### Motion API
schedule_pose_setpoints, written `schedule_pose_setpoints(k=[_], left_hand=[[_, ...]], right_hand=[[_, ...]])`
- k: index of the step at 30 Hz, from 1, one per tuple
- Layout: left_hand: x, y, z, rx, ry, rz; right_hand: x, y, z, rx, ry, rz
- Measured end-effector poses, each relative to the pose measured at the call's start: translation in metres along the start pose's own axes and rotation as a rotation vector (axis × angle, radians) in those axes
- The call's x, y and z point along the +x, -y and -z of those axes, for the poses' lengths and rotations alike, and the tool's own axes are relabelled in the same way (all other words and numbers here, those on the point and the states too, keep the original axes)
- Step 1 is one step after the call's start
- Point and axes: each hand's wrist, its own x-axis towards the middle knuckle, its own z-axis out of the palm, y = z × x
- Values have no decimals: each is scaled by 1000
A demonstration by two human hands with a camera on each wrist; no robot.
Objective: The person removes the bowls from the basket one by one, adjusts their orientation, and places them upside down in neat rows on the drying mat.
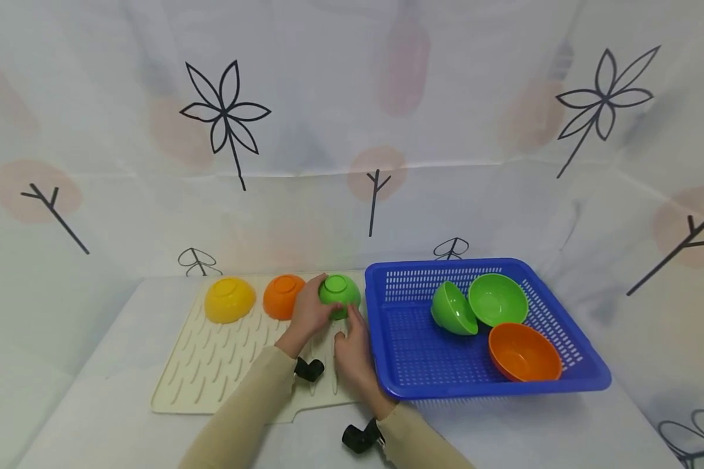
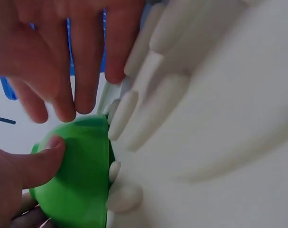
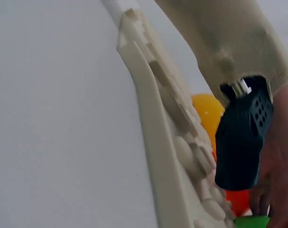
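Observation:
An upside-down green bowl [image 1: 339, 290] sits at the back right of a cream ridged drying mat [image 1: 223, 365]. My left hand [image 1: 312, 312] holds this bowl from its left side; in the left wrist view its thumb [image 2: 51, 154] lies on the bowl's wall and its fingers go behind. Close to the bowl's near right side is my right hand [image 1: 354, 352], its fingers [image 2: 87, 61] extended; whether they touch the bowl I cannot tell. An upside-down orange bowl [image 1: 278, 298] and an upside-down yellow bowl [image 1: 229, 301] stand to the left on the mat.
A blue slotted basket [image 1: 410, 391] stands right of the mat. Inside are a tilted green bowl [image 1: 453, 309], another green bowl [image 1: 498, 299] and an orange bowl [image 1: 525, 353]. A printed cloth [image 1: 305, 215] hangs behind the white table [image 1: 111, 365].

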Motion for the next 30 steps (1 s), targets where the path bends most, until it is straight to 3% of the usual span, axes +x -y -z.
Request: schedule_pose_setpoints(k=[5, 12, 18, 25, 30], left_hand=[[1, -1, 2, 45, 32, -12], [0, -3, 8, 54, 64, -4], [0, -2, 10, 65, 80, 6], [5, 4, 6, 94, 86, -24], [3, 2, 8, 84, 90, -24]], right_hand=[[-12, 10, 3, 20, 17, 26], [-36, 33, 11, 48, 86, 134], [-45, 60, 28, 164, 166, 162], [-24, 88, 74, 180, 168, 253], [3, 93, 115, 77, 151, 224]])
